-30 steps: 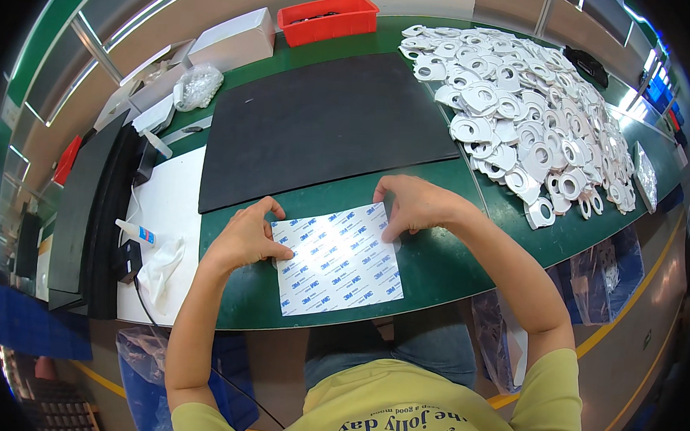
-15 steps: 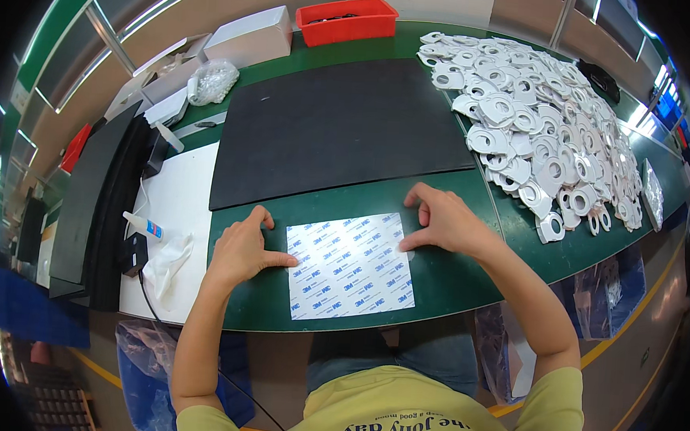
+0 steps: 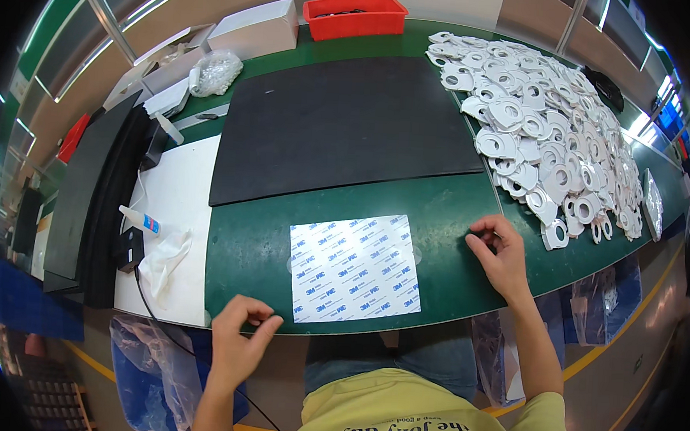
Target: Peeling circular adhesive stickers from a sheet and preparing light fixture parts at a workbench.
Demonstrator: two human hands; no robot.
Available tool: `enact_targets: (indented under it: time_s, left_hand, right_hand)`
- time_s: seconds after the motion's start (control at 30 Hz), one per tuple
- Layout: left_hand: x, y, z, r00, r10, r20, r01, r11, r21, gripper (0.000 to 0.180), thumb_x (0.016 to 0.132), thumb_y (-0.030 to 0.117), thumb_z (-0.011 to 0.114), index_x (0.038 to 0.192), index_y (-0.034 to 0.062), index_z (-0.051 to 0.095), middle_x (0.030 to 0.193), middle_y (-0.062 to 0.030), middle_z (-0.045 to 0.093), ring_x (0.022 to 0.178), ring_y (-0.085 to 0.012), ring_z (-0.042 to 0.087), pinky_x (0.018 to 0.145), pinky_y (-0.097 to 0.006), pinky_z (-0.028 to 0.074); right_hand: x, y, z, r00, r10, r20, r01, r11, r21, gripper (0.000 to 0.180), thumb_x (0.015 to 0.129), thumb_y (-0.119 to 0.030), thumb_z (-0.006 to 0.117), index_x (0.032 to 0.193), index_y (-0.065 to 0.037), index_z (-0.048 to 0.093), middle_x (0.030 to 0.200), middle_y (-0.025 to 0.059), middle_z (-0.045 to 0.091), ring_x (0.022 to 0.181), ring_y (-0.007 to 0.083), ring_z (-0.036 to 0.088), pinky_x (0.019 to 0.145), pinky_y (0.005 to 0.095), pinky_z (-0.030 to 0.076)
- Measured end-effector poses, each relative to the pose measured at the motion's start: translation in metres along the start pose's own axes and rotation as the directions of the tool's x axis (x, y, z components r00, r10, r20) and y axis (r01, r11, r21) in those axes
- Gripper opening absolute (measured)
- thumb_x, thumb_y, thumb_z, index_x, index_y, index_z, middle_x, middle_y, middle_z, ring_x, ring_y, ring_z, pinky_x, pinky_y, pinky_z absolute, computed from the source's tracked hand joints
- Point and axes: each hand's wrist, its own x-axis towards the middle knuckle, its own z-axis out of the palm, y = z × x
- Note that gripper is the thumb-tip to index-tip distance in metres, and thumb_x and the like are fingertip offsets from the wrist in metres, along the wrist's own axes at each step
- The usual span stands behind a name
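A square white sheet with a repeated blue print (image 3: 355, 268) lies flat on the green tabletop (image 3: 346, 196) near the front edge. Small clear round tabs stick out from its left and right sides. My left hand (image 3: 238, 343) hovers at the table's front edge, left of the sheet's near corner, fingers loosely curled and thumb apart, with nothing seen in it. To the right of the sheet, apart from it, my right hand (image 3: 503, 256) is over the table, also loosely curled with a gap between thumb and fingers. Neither hand touches the sheet.
A large black mat (image 3: 350, 126) lies beyond the sheet. White ring-shaped parts (image 3: 552, 140) are heaped at right. At left are a glue bottle (image 3: 140, 220), a crumpled white cloth (image 3: 167, 261) and a black box with a cable (image 3: 130, 249). A red bin (image 3: 355, 21) stands behind.
Both hands have left the sheet's sides: the left came back toward the front edge, the right moved out to the right and nearer. Their fingers are more curled. The sheet stays in place.
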Motion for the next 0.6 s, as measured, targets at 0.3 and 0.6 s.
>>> enact_targets:
  time_s: [0.3, 0.6]
  left_hand:
    - [0.039, 0.0, 0.003, 0.966, 0.247, -0.074, -0.239, 0.965, 0.104, 0.02, 0.085, -0.004, 0.054, 0.103, 0.0006, 0.06, 0.103, -0.0157, 0.061, 0.094, -0.0314, 0.06, 0.08, -0.035, 0.048]
    - [0.085, -0.02, -0.004, 0.943, 0.288, 0.166, -0.307, 0.946, 0.102, 0.026, 0.083, 0.0, 0.06, 0.108, 0.0035, 0.06, 0.118, -0.0134, 0.059, 0.111, -0.0304, 0.054, 0.091, -0.035, 0.044]
  right_hand:
    - [0.045, -0.049, 0.059, 0.839, -0.195, 0.509, 0.397, 0.859, -0.325, 0.05, 0.083, -0.027, 0.068, 0.121, 0.002, 0.052, 0.114, 0.0153, 0.052, 0.108, 0.0278, 0.05, 0.09, 0.035, 0.043]
    - [0.062, -0.069, 0.085, 0.779, 0.038, 0.626, 0.288, 0.865, -0.411, 0.041, 0.083, -0.033, 0.069, 0.106, 0.0, 0.06, 0.092, 0.0108, 0.058, 0.091, 0.0251, 0.053, 0.081, 0.0344, 0.044]
